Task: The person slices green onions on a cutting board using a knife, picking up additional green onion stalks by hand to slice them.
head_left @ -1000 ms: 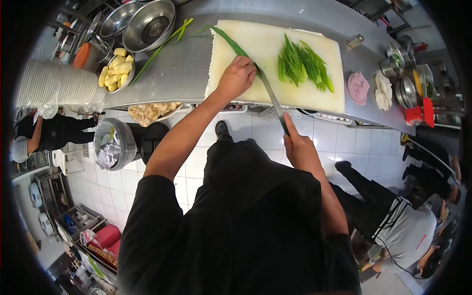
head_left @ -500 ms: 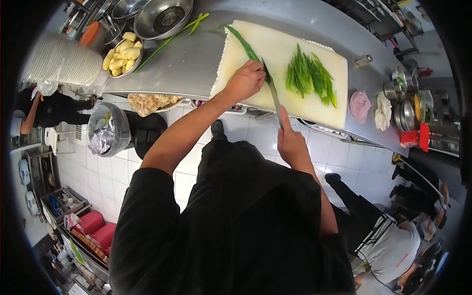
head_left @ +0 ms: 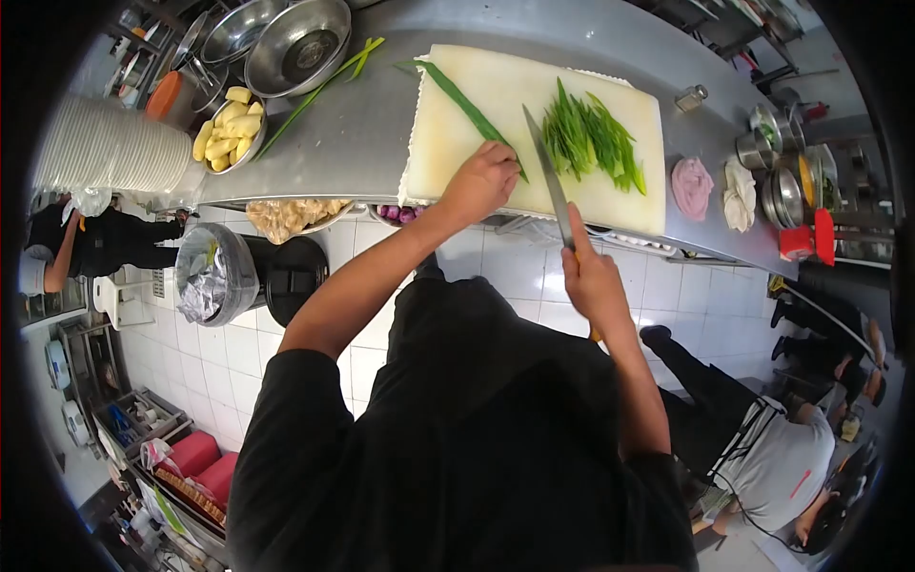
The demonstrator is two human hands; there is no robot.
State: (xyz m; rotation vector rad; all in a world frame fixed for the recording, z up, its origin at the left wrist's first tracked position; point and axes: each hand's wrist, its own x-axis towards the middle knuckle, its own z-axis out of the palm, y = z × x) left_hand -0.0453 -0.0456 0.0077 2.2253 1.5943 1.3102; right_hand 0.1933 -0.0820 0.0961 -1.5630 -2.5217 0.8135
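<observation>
My left hand [head_left: 483,181] is closed over the near end of a long green onion stalk [head_left: 462,103], which slants across the white cutting board [head_left: 510,76]. Gripped in my right hand [head_left: 596,283] is a long kitchen knife [head_left: 548,172]. Its blade points away from me over the board, to the right of the stalk and apart from it. A pile of thin, slanted green onion slices [head_left: 586,138] lies on the board just right of the blade. Part of the knife's handle is hidden by my fingers.
The board rests on a steel counter [head_left: 372,105]. On the left stand a bowl of peeled yellow pieces [head_left: 229,133] and metal bowls [head_left: 297,48]. Right of the board lie a pink cloth [head_left: 692,189] and a white cloth [head_left: 739,195]. A person [head_left: 772,467] is behind on the right.
The knife has moved away from the stalk toward the sliced pile, and my right hand has shifted right and nearer to my body. My left hand still holds the stalk.
</observation>
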